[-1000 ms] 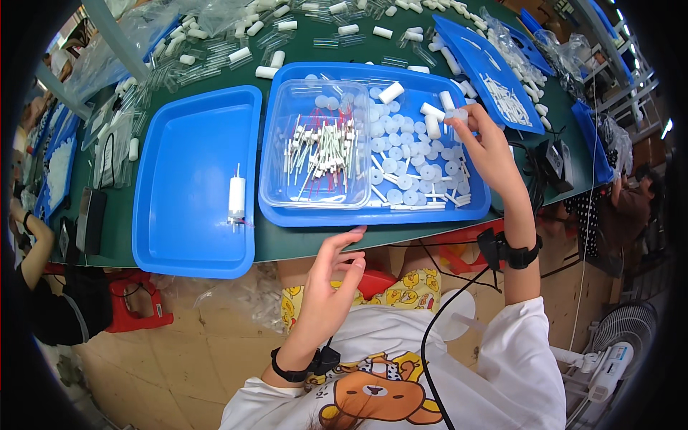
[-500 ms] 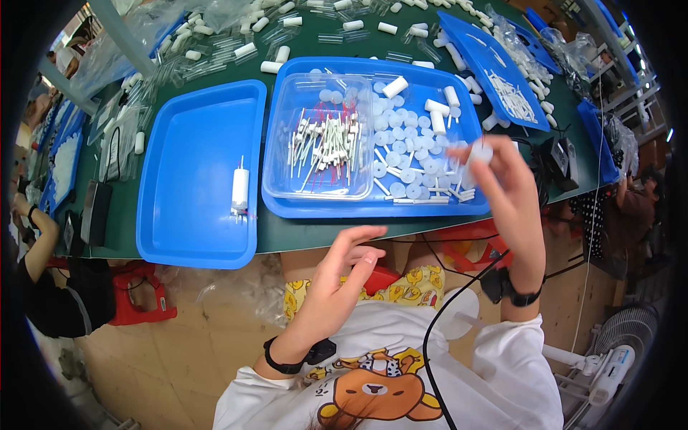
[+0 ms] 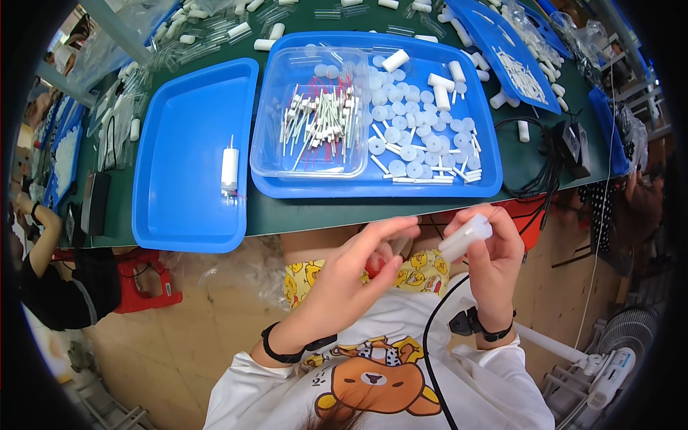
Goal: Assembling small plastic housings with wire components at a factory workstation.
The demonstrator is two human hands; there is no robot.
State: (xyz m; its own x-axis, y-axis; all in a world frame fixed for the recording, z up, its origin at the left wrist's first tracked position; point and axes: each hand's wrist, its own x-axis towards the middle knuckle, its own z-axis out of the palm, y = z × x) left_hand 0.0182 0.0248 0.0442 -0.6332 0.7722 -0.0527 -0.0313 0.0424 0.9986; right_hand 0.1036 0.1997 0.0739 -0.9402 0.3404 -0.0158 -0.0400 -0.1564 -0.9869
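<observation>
— Is the left tray (image 3: 183, 150) plastic?
— Looks it: smooth, glossy, like the right tray (image 3: 401, 189).
— And the cylinder (image 3: 462, 241) in the right hand (image 3: 502, 256)?
— Smooth, whitish plastic; the tabletop (image 3: 344, 213) looks matt.

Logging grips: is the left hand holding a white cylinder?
No, the right hand grips the white cylinder, apart from the left hand.

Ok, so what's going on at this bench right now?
A person's right hand holds a white cylinder with a translucent end, in front of the table edge. The left hand is close by, open, with nothing clearly visible in it. The larger blue tray holds translucent discs and a clear box of thin rods. In the left blue tray lies one wired white piece.
</observation>
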